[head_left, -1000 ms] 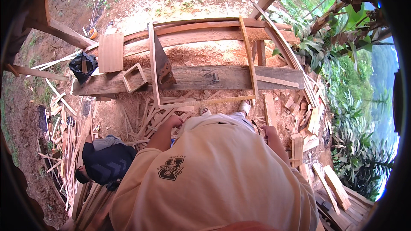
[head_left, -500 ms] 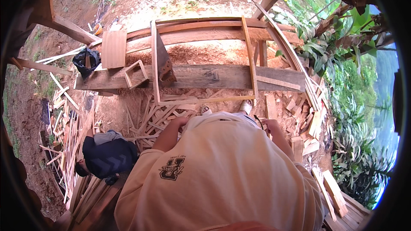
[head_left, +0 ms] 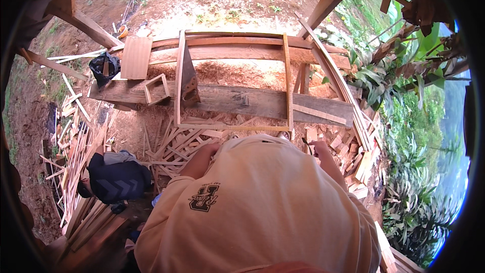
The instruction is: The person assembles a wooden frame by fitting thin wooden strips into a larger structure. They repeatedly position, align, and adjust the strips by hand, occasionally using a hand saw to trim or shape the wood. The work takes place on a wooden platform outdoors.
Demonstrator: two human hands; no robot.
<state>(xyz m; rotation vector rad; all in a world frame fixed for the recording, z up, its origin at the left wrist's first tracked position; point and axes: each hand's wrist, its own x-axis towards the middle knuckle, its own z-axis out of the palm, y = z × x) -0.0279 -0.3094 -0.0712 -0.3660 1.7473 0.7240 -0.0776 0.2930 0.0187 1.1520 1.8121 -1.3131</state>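
Note:
My left hand [head_left: 209, 149] hangs beside my waist, its fingers hidden against my light shirt. On the other side my right hand [head_left: 319, 148] is closed on a thin dark item [head_left: 306, 143], too small to name. In front of me a large rectangular wooden frame [head_left: 288, 78] rests across a thick plank bench [head_left: 237, 100]. A handsaw [head_left: 189, 83] lies inside the frame's left side. Left of it on the plank are a small open wooden box frame [head_left: 148, 95] and a flat wooden board [head_left: 136, 58]. Neither hand touches the frame.
A black plastic bag [head_left: 103, 73] sits at the plank's left end. A person [head_left: 118, 177] in dark clothes is low at the left, among wood strips [head_left: 78, 151]. Offcuts [head_left: 184, 146] litter the ground. Long slats [head_left: 343, 91] lean at the right, and posts [head_left: 333, 2] stand beyond.
The view has shifted, so the bench and frame sit slightly lower, and my feet are now mostly covered by my shirt. A yellowish edge has entered at the top. Both hands stay by my sides.

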